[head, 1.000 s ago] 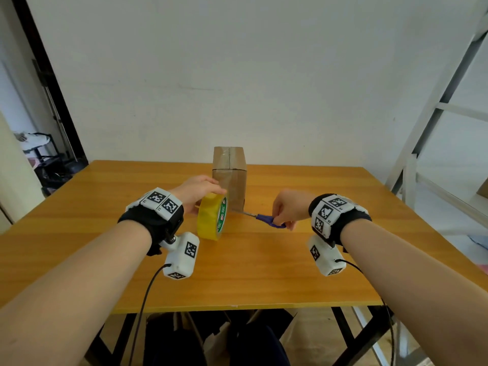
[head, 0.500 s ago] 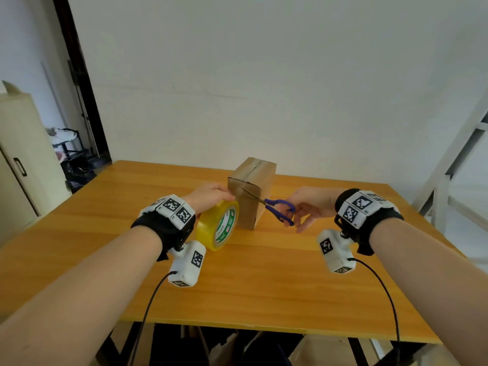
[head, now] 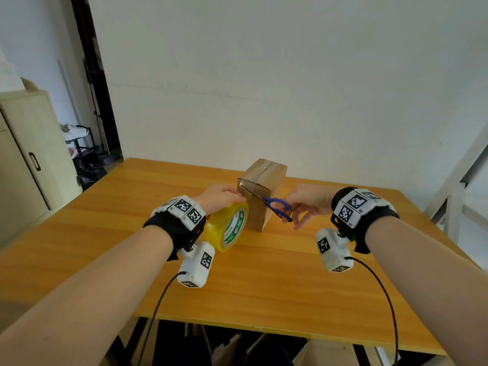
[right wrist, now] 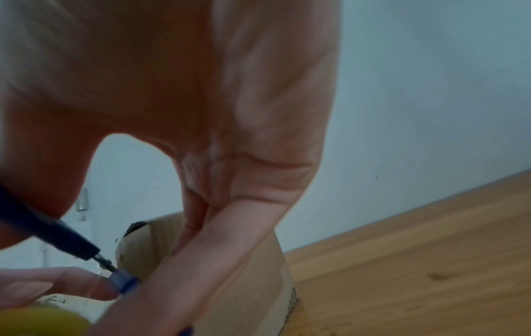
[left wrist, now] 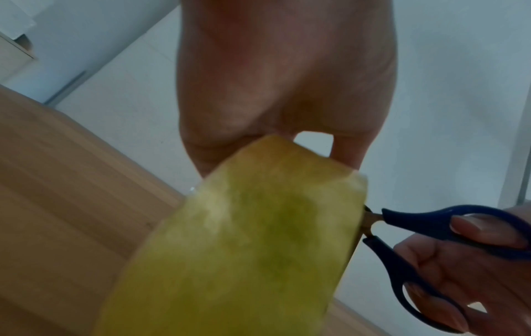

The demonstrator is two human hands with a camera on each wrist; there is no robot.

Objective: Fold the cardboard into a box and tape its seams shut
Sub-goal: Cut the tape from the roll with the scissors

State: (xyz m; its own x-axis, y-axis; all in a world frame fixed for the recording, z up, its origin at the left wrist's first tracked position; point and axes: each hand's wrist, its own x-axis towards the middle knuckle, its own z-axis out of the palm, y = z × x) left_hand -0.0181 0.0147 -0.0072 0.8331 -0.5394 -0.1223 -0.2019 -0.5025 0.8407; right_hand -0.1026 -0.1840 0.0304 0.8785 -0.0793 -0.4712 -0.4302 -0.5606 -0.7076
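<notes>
A small brown cardboard box (head: 264, 188) stands upright on the wooden table (head: 264, 286), with tape along its top seam. My left hand (head: 220, 198) grips a yellow tape roll (head: 228, 227), held on edge against the box's left front corner. The same tape roll (left wrist: 244, 250) fills the left wrist view. My right hand (head: 303, 204) holds blue-handled scissors (head: 277, 208), whose open blades reach the strip of tape running from roll to box. The scissors (left wrist: 431, 250) show with fingers through the loops. The box (right wrist: 244, 284) is behind my right fingers (right wrist: 201, 261).
A beige cabinet (head: 23, 165) stands to the left of the table, with a dark rack (head: 81, 154) behind it. A white metal frame (head: 462, 180) rises at the right. A white wall runs behind the table. Dark objects lie under the table's near edge.
My right hand lifted the scissors from low by the table up to the box's upper front edge, and the blades opened. The view shifted, so the box appears turned. The left hand stays on the roll.
</notes>
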